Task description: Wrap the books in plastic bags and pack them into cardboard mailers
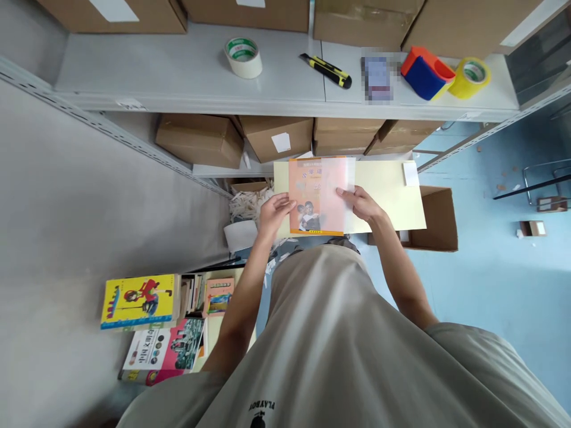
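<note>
The left hand (274,214) grips the left edge of an orange book (307,196) — the right hand (361,203) pinches a translucent sheet (338,187) over it. Both lie on a pale yellow envelope (388,196), held below the shelf (187,71).

A stockroom: metal shelving (196,71) with cardboard boxes (200,139), tape rolls (243,57), stacked books (138,301).

Item (377,78) on shelf (178,71) blurred out; top boxes (111,12) cut off by edge.
</note>
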`<state>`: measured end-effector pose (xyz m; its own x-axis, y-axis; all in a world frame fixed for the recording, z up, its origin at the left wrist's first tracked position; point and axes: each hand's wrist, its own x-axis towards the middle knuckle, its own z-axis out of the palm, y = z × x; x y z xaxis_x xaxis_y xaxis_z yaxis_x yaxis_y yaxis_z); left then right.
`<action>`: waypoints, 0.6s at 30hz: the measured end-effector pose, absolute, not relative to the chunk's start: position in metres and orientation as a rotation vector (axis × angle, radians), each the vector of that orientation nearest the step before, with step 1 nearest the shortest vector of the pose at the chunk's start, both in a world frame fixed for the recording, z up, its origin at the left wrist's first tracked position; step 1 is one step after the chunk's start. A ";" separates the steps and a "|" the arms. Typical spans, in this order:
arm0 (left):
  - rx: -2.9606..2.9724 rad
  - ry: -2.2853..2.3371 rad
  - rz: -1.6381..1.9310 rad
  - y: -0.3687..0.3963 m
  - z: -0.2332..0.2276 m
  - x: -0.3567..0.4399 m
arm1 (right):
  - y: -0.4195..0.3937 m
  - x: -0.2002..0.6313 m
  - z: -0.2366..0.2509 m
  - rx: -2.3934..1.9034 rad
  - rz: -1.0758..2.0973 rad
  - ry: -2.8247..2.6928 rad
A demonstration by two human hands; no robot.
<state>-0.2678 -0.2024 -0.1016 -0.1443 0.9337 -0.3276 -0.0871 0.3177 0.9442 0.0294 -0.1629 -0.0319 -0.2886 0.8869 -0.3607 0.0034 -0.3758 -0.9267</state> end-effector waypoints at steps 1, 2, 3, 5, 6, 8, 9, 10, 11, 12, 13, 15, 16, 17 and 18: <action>0.932 1.466 1.141 -0.204 -0.101 -0.262 | -0.162 0.023 -0.034 -1.327 1.685 -1.213; 1.036 1.486 1.152 -0.205 -0.099 -0.253 | -0.161 0.015 -0.037 -1.365 1.621 -1.263; 1.138 1.474 1.125 -0.207 -0.096 -0.242 | -0.160 0.007 -0.041 -1.406 1.550 -1.325; 1.289 1.389 0.980 -0.209 -0.090 -0.217 | -0.159 -0.010 -0.050 -1.491 1.405 -1.455; 1.326 1.387 0.921 -0.210 -0.087 -0.204 | -0.158 -0.018 -0.055 -1.534 1.343 -1.506; 1.339 1.449 0.859 -0.210 -0.084 -0.186 | -0.160 -0.031 -0.062 -1.584 1.297 -1.530; 1.328 1.475 0.864 -0.209 -0.084 -0.182 | -0.162 -0.035 -0.064 -1.568 1.335 -1.505; 1.311 1.487 0.891 -0.208 -0.086 -0.182 | -0.165 -0.037 -0.064 -1.522 1.407 -1.465; 1.290 1.482 0.933 -0.206 -0.088 -0.185 | -0.168 -0.038 -0.065 -1.458 1.496 -1.418; 1.256 1.464 0.981 -0.203 -0.091 -0.192 | -0.170 -0.036 -0.064 -1.393 1.575 -1.374; 1.207 1.441 1.026 -0.199 -0.095 -0.201 | -0.173 -0.032 -0.064 -1.347 1.626 -1.341; 1.059 1.377 1.083 -0.191 -0.104 -0.222 | -0.175 -0.020 -0.065 -1.360 1.597 -1.311; 0.966 1.329 1.093 -0.186 -0.109 -0.234 | -0.176 -0.012 -0.067 -1.412 1.526 -1.297; 0.870 1.275 1.096 -0.182 -0.114 -0.244 | -0.176 -0.004 -0.070 -1.477 1.443 -1.276; 0.784 1.220 1.090 -0.179 -0.118 -0.253 | -0.175 0.004 -0.073 -1.542 1.374 -1.244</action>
